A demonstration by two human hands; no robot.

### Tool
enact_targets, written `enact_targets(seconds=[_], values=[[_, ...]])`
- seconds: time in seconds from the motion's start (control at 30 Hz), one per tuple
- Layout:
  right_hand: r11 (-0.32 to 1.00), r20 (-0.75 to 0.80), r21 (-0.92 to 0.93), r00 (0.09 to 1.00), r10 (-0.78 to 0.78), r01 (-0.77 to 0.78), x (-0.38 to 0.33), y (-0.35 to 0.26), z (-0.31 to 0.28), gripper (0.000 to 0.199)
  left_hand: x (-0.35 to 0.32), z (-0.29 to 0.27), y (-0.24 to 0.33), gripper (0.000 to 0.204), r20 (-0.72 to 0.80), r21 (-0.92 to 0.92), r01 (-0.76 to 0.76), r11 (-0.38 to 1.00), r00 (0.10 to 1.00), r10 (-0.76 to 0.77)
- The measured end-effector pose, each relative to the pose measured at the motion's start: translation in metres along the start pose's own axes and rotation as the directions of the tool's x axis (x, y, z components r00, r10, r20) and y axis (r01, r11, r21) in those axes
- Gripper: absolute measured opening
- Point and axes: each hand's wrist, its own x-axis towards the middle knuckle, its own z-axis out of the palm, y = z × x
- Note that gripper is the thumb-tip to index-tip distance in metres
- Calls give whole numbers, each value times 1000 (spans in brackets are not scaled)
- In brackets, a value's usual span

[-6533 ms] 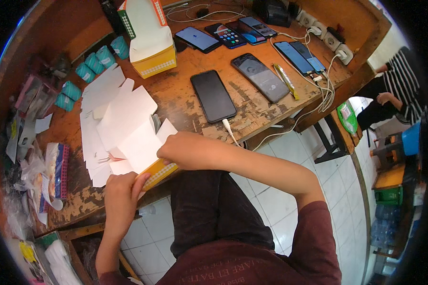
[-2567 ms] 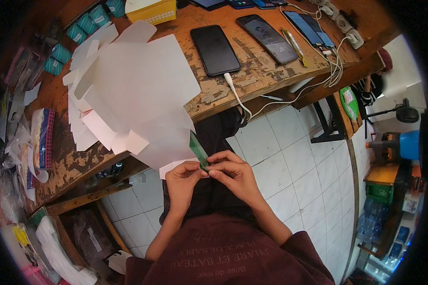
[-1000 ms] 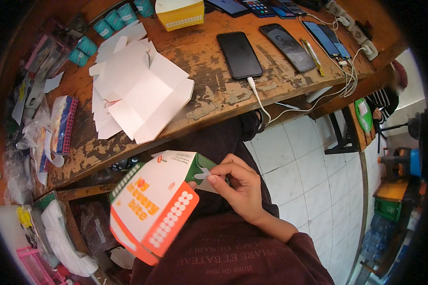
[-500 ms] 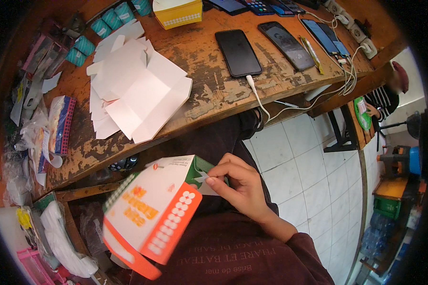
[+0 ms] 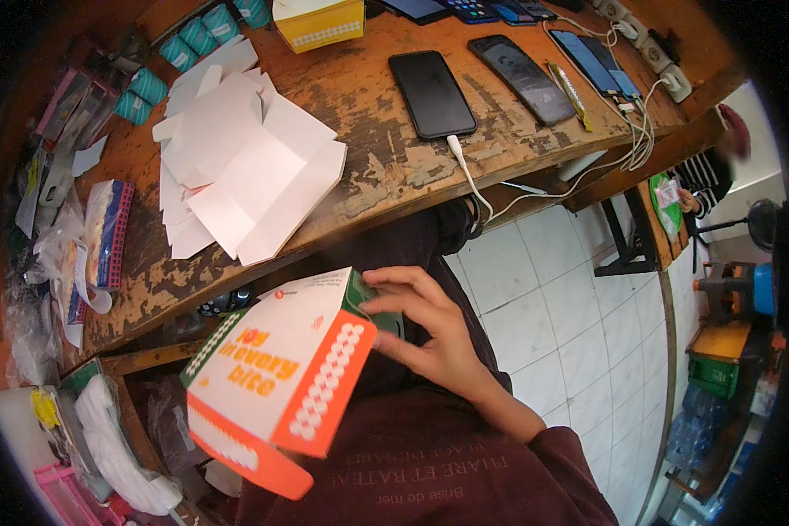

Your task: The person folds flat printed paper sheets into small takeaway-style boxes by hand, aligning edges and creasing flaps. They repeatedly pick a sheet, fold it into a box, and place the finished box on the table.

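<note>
Head view: flat cartons (image 5: pixel 241 180), phone (image 5: pixel 431 93) on workbench (image 5: pixel 386 167).

Box (image 5: pixel 276 386) sat in lap, below surface (image 5: pixel 386 158) edge, right hand (image 5: pixel 430 337) touching its right end. Flat cartons (image 5: pixel 237 167) lay on surface left; phones (image 5: pixel 434 92) right of them; cups (image 5: pixel 180 53) behind.

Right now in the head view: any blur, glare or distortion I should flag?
Head view: strong fisheye, the wooden bench edge bows and black vignette fills the corners; even daylight, soft shadows; mild glare on the dark phone screens; the folded carton and right hand are sharp; the person at the far right rim is smeared.
</note>
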Motion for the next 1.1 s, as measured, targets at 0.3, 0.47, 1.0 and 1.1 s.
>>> enact_targets(seconds=[0.3,0.47,1.0,1.1], values=[[940,-413,-262,906,96,-219,4,30,-8,16,-15,5,16,22,-177,67,-14,998,984,25],[937,-517,-230,849,111,-262,3,41,-15,14,-46,-15,-8,21,-365,340,-13,940,920,144],[909,275,-416,956,99,26,-39,-4,8,15,-56,-17,-17,16,-102,-147,420,896,894,-436],[894,269,-448,955,124,11,-40,5,10,14,-57,-19,-15,16,-96,-139,414,900,899,-428]])
